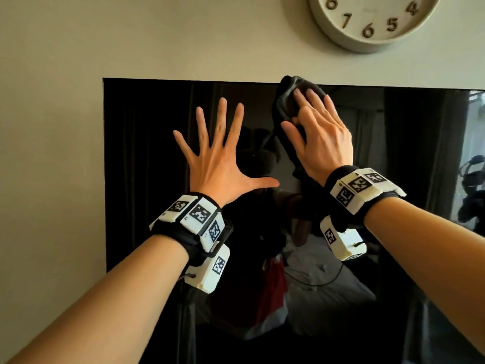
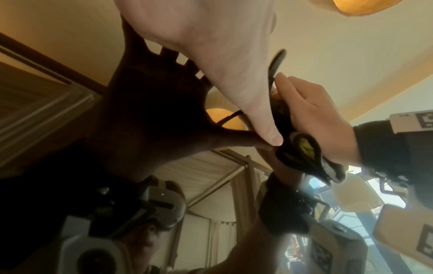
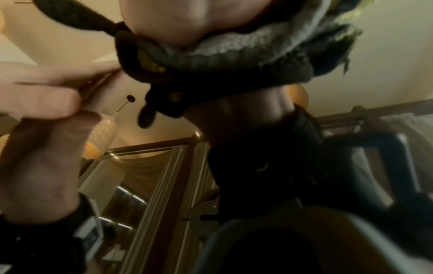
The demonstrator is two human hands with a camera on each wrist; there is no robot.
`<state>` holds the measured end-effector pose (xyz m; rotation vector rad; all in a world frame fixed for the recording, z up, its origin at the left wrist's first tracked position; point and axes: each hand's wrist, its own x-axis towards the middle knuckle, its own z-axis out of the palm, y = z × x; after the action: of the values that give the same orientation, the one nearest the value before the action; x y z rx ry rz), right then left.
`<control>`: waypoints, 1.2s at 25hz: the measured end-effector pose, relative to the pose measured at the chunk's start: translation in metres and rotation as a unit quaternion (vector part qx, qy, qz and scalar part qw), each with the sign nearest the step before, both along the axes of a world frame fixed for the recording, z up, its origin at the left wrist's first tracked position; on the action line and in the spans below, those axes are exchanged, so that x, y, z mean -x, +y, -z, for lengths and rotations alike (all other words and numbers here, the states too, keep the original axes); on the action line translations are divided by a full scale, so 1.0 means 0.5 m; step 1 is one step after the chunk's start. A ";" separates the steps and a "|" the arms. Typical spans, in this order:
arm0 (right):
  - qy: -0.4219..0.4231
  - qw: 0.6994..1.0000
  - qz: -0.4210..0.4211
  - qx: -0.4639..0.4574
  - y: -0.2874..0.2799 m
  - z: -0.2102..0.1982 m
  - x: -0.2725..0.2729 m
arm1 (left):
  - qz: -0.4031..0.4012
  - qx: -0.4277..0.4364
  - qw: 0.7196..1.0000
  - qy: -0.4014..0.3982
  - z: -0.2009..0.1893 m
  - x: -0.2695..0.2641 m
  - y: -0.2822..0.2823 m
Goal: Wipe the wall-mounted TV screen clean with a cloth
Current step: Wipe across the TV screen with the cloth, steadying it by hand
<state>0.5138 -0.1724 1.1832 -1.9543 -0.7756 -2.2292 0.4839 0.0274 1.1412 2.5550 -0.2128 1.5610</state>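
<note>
tv screen: black, glossy, fixed to a pale wall; top left corner in view; reflects a dim room and both arms.
cloth: dark, bunched, pressed against the upper part of the screen, its top fold poking just over the screen's top edge; a yellow-green patch shows in the folds from the wrist views.
right hand: laid flat over the cloth, fingers nearly straight and close together, pushing it onto the glass; thumb resting against the cloth's left side; not wrapped round it.
left hand: wide open, all fingers and thumb splayed, held up at the screen to the left of the cloth; holding nothing; thumb tip reaching towards the cloth's lower part; cannot tell whether the palm touches the glass.
wrist bands: black straps with white blocks carrying black square patterns, one set on each wrist.
clock: round, pale, with raised brown numerals, on the wall above the screen, up and to the right; only its lower part in view.
</note>
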 end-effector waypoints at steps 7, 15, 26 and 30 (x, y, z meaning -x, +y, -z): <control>-0.015 0.991 0.058 0.121 -0.063 0.012 -0.012 | 0.003 0.008 1.000 0.010 -0.001 0.003 -0.001; -0.022 0.983 0.064 0.173 -0.096 0.017 -0.029 | -0.020 0.013 1.000 0.007 0.000 0.002 -0.005; 0.002 0.999 0.032 -0.015 -0.179 0.001 -0.024 | 0.009 -0.012 1.000 0.011 -0.013 0.030 -0.163; -0.007 0.994 0.050 0.098 -0.210 0.023 -0.026 | 0.026 0.035 0.998 0.038 -0.008 0.018 -0.247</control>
<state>0.5267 -0.2773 1.1715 -2.1113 -0.9525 -2.3039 0.4750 -0.0962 1.1450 2.5277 -0.2116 1.4254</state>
